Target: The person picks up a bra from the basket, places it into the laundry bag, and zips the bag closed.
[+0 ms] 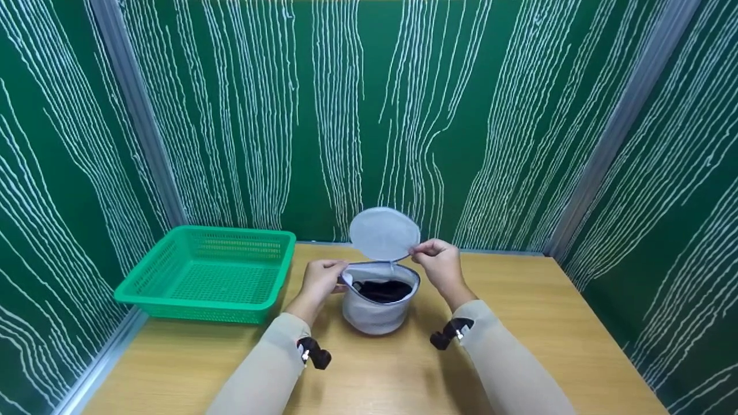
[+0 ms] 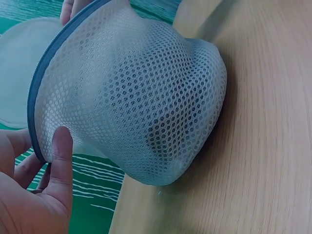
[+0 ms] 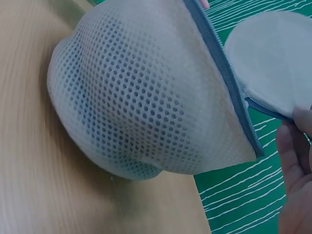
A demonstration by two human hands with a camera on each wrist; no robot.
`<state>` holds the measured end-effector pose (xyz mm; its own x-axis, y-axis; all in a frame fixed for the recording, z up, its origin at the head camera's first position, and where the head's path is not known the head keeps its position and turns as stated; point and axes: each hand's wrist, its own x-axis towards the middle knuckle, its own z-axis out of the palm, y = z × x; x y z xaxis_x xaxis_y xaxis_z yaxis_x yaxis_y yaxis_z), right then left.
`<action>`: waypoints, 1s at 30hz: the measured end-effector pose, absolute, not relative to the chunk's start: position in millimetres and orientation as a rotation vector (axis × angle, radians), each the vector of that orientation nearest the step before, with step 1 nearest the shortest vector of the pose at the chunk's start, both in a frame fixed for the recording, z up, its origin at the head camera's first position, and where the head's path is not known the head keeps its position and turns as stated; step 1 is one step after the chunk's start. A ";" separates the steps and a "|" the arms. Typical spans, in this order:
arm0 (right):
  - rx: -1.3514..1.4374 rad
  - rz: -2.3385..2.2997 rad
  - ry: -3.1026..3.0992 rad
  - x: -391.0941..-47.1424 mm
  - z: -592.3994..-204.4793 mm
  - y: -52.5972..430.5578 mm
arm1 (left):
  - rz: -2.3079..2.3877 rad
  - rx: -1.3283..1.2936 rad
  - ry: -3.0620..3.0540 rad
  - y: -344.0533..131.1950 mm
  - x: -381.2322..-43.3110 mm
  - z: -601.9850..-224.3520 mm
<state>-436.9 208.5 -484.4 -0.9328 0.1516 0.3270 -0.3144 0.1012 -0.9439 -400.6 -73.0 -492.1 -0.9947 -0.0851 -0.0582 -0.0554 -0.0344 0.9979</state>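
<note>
A white mesh laundry bag with a grey zippered rim stands on the table, its mouth open. Its round lid is raised behind the mouth. Dark cloth lies inside; its exact kind is hidden. My left hand pinches the rim at the left side, thumb on the mesh outside, as the left wrist view also shows. With thumb and fingers, my right hand pinches the lower right edge of the lid. In the right wrist view, the bag's side bulges next to that hand.
On the left of the wooden table sits a green plastic basket with perforated sides and nothing in it. Green panels with white wavy lines enclose the table at the back and both sides.
</note>
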 end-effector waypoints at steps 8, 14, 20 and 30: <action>0.328 1.802 -2.126 -429.4 -490.8 210.5 | -2.329 0.163 -2.108 -74.3 -401.2 -492.5; 0.430 1.852 -2.145 -428.8 -500.3 214.0 | -2.419 0.180 -2.039 -75.6 -400.9 -493.7; 0.427 1.811 -2.312 -425.1 -501.7 216.3 | -2.339 0.160 -2.145 -77.3 -398.0 -494.4; 0.058 1.965 -2.399 -414.2 -494.3 207.8 | -2.223 0.203 -2.160 -71.0 -395.5 -496.9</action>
